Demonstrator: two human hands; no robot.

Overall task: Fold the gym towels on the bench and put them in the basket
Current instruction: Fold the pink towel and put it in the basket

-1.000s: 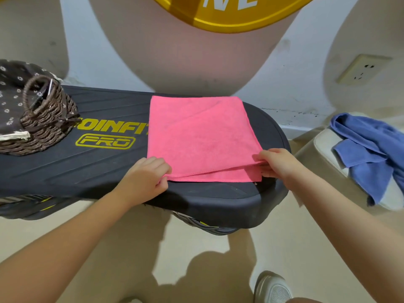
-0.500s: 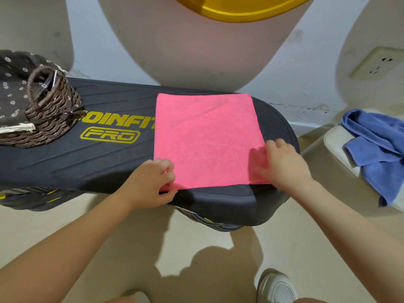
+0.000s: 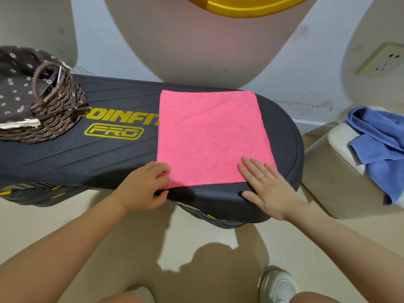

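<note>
Head view: my left hand (image 3: 143, 189) pinches pink towel (image 3: 209, 136) corner to anchor it on counter (image 3: 98, 154) w/ right hand (image 3: 265, 184) pressing flat, fingers straight, to smooth it.

Within 1 second, the right hand (image 3: 265, 189) let go of the lifted top layer of the pink towel (image 3: 209, 136) and flattened out, fingers (image 3: 251, 169) straight on the near right corner. The fold that had gaped beneath those fingers lay closed.
</note>
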